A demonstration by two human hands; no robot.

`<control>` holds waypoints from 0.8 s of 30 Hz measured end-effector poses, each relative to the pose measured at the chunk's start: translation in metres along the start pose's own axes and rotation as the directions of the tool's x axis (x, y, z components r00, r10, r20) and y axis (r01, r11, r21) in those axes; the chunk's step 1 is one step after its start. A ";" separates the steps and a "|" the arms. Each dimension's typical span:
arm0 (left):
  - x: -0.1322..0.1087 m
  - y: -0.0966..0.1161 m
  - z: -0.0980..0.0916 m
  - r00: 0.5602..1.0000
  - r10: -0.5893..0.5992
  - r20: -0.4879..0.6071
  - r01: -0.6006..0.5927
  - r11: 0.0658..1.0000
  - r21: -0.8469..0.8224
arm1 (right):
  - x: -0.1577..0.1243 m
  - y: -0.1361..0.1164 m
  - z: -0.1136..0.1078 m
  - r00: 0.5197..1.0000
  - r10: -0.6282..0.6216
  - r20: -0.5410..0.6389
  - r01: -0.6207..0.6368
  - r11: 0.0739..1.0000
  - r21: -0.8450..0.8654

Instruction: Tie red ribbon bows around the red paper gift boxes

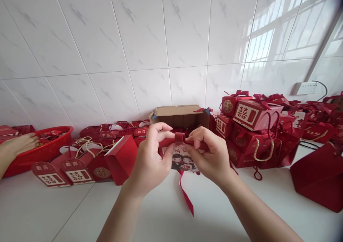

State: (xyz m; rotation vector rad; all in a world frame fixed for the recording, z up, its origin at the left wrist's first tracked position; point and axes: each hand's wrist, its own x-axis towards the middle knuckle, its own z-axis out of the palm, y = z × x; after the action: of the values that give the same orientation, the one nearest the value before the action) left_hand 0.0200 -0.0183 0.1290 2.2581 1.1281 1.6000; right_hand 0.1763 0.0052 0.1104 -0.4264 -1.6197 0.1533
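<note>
Both my hands meet at the centre over a small red gift box (184, 159) with a printed picture on its front. My left hand (152, 155) pinches one side of a red ribbon (180, 138) that forms a small loop at the box's top. My right hand (211, 152) pinches the other side of the same ribbon. A loose ribbon tail (187, 193) hangs down from the box onto the white tabletop (166, 213). The box is mostly hidden behind my fingers.
An open cardboard carton (182, 116) stands behind my hands. Finished red boxes with rope handles (250, 127) pile up at the right. Flat unfolded red boxes (77, 163) lie at the left beside a red basket (40, 145), where another person's hand (18, 144) rests.
</note>
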 end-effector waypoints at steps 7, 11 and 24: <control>0.001 -0.006 0.001 0.994 -0.090 0.056 0.092 0.995 -0.041 | 0.003 0.005 -0.001 0.990 0.132 0.040 -0.131 0.991 -0.019; 0.002 -0.004 -0.001 0.979 -0.137 0.150 0.142 0.990 -0.021 | 0.008 0.001 -0.011 0.927 0.310 0.211 -0.302 0.951 -0.074; 0.007 0.007 -0.021 0.999 0.041 0.023 -0.040 0.999 -0.018 | 0.000 0.006 -0.123 0.698 0.655 0.289 -0.379 0.680 -0.628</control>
State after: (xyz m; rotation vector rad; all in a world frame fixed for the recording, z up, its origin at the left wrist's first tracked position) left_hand 0.0060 -0.0249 0.1468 2.2966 1.0649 1.5877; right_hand 0.2979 -0.0081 0.1211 -1.4120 -1.9969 0.2838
